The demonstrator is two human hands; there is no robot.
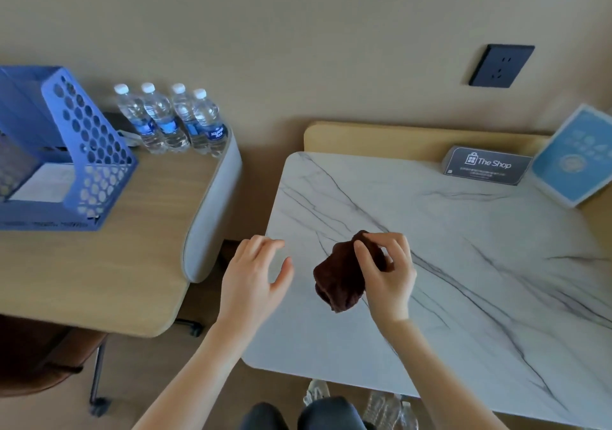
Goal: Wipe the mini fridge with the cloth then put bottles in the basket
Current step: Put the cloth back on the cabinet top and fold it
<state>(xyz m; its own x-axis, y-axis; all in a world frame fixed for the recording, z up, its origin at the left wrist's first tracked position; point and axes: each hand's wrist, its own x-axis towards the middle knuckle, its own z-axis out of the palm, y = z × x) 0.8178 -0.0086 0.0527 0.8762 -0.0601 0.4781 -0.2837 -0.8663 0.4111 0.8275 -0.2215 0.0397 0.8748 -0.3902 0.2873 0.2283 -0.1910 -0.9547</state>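
Cloth (342,277) (dark brown, bunched) pinched in right hand (387,274), centre frame over marble top (463,231). Left hand (255,274) spread, empty. Bottles (172,121) and basket (66,151) upper left.

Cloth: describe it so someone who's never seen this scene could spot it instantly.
Find the white marble-patterned top right of the wooden desk. Above its near-left part, the right hand pinches the cloth, a small crumpled dark brown rag. It is the only dark, soft thing there; the left hand beside it is open and holds nothing.
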